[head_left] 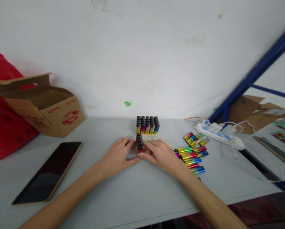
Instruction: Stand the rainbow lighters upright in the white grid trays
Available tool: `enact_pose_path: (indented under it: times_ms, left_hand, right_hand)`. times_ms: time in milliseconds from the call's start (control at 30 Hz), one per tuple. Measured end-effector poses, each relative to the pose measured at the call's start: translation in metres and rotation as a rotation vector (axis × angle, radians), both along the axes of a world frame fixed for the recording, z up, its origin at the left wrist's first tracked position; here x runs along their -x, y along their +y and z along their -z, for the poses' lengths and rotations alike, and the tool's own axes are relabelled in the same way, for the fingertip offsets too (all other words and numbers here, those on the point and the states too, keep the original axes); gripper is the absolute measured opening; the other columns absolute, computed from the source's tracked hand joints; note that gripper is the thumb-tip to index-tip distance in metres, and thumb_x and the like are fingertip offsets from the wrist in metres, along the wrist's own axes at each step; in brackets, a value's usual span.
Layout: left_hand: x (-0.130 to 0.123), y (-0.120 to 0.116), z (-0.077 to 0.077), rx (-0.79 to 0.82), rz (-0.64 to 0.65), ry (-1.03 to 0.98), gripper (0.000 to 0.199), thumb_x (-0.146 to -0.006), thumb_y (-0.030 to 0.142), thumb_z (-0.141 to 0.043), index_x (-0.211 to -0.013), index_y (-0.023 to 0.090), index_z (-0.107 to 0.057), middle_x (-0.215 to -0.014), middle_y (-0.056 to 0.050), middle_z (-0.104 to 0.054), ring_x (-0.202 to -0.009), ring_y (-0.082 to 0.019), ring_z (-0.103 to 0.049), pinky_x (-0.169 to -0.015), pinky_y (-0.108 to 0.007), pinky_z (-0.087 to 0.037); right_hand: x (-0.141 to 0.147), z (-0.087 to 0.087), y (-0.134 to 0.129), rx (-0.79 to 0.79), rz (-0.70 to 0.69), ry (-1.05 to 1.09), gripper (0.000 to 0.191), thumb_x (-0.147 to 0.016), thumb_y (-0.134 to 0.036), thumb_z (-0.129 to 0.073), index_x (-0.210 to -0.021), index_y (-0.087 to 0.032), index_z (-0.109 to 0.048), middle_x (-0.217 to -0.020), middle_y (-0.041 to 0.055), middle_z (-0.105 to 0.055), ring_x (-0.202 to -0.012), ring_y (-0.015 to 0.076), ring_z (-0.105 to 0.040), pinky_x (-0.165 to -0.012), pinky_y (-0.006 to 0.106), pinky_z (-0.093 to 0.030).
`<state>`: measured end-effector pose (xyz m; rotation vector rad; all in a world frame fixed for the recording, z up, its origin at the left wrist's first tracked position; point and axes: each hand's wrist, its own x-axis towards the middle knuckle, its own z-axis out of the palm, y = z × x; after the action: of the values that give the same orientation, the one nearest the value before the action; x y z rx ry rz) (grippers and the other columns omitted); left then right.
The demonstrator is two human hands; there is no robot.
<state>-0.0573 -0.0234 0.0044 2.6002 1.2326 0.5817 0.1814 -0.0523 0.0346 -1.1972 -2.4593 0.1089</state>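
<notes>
Centred on the table, a short row of upright lighters with black tops runs toward me. My left hand curves around its left side, fingertips against the row and thumb across its front end. From the right, my right hand has its fingers bent and closed on a red lighter at the near end; the fingers partly hide it. Just behind stands a block of upright lighters in several rows, with shiny multicoloured bodies. Something pale and clear, perhaps a plastic tray, shows between the block and my right hand.
Loose lighters lie in a pile right of my right hand. A white power strip with cables sits at the back right beside a blue metal frame. On the left are a large phone, an open cardboard box and a red bag.
</notes>
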Motion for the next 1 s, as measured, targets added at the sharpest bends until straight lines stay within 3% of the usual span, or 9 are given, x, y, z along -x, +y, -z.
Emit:
enact_pose_path:
  times_ms: [67,167,333,433,533,733,867,1000]
  left_hand:
    - [0.000,0.001,0.001,-0.012,-0.015,0.002,0.049,-0.094,0.059,-0.072,-0.125,0.021,-0.068,-0.118,-0.011,-0.068,-0.112,-0.034,-0.065,-0.102,-0.049,-0.053]
    - [-0.003,0.002,0.002,-0.027,-0.054,0.027,0.053,-0.091,0.061,-0.074,-0.124,0.020,-0.069,-0.117,-0.011,-0.069,-0.112,-0.035,-0.066,-0.102,-0.049,-0.053]
    - [-0.014,0.000,0.002,-0.035,-0.153,0.078,0.063,-0.086,0.070,-0.075,-0.122,0.018,-0.069,-0.115,-0.013,-0.069,-0.111,-0.038,-0.067,-0.100,-0.054,-0.053]
    - [-0.017,0.000,0.004,-0.044,-0.185,0.084,0.066,-0.086,0.073,-0.074,-0.120,0.017,-0.070,-0.113,-0.013,-0.069,-0.109,-0.039,-0.067,-0.099,-0.055,-0.053]
    - [-0.015,0.002,0.005,-0.031,-0.170,0.058,0.064,-0.086,0.073,-0.075,-0.119,0.018,-0.070,-0.110,-0.012,-0.069,-0.107,-0.038,-0.067,-0.099,-0.054,-0.054]
    - [0.001,0.010,0.000,0.061,-0.062,-0.007,0.054,-0.085,0.069,-0.076,-0.110,0.021,-0.073,-0.112,-0.011,-0.070,-0.108,-0.034,-0.068,-0.101,-0.049,-0.055]
    - [0.006,0.011,-0.005,0.114,-0.009,-0.031,0.054,-0.085,0.068,-0.075,-0.109,0.019,-0.074,-0.117,-0.013,-0.069,-0.114,-0.036,-0.067,-0.106,-0.050,-0.054]
    - [0.006,0.010,-0.007,0.117,-0.006,-0.050,0.051,-0.085,0.066,-0.075,-0.106,0.020,-0.075,-0.117,-0.013,-0.070,-0.114,-0.037,-0.066,-0.106,-0.051,-0.055]
  right_hand:
    - [-0.011,-0.004,0.004,0.015,0.031,0.040,0.041,-0.114,-0.052,-0.049,-0.093,-0.021,-0.065,-0.088,0.0049,-0.074,-0.082,0.0207,-0.067,-0.084,0.034,-0.045]
    - [-0.043,-0.008,0.016,0.005,0.206,0.083,0.041,-0.117,-0.045,-0.042,-0.095,-0.021,-0.066,-0.085,0.0045,-0.072,-0.077,0.0200,-0.065,-0.080,0.033,-0.044]
    - [-0.122,-0.010,0.034,-0.039,0.574,0.038,0.020,-0.108,-0.029,-0.057,-0.102,-0.018,-0.072,-0.094,0.0100,-0.075,-0.084,0.0238,-0.069,-0.080,0.034,-0.048]
    - [-0.159,-0.011,0.035,0.033,0.684,0.028,0.016,-0.101,-0.023,-0.062,-0.103,-0.016,-0.076,-0.092,0.0114,-0.078,-0.087,0.0258,-0.072,-0.083,0.036,-0.051]
    - [-0.174,-0.014,0.027,0.136,0.601,0.087,0.018,-0.100,-0.026,-0.063,-0.104,-0.018,-0.079,-0.095,0.0102,-0.081,-0.088,0.0256,-0.075,-0.084,0.037,-0.055]
    - [-0.170,-0.021,-0.005,0.327,0.313,0.065,0.023,-0.098,-0.032,-0.067,-0.113,-0.022,-0.081,-0.121,0.0101,-0.080,-0.106,0.0274,-0.075,-0.098,0.040,-0.056]
    - [-0.175,-0.020,-0.016,0.407,0.269,0.005,0.029,-0.101,-0.036,-0.064,-0.122,-0.023,-0.080,-0.129,0.0106,-0.078,-0.121,0.0312,-0.071,-0.109,0.045,-0.052]
    - [-0.178,-0.012,-0.009,0.406,0.273,-0.037,0.029,-0.101,-0.033,-0.064,-0.121,-0.023,-0.081,-0.125,0.0121,-0.079,-0.118,0.0319,-0.071,-0.108,0.047,-0.052]
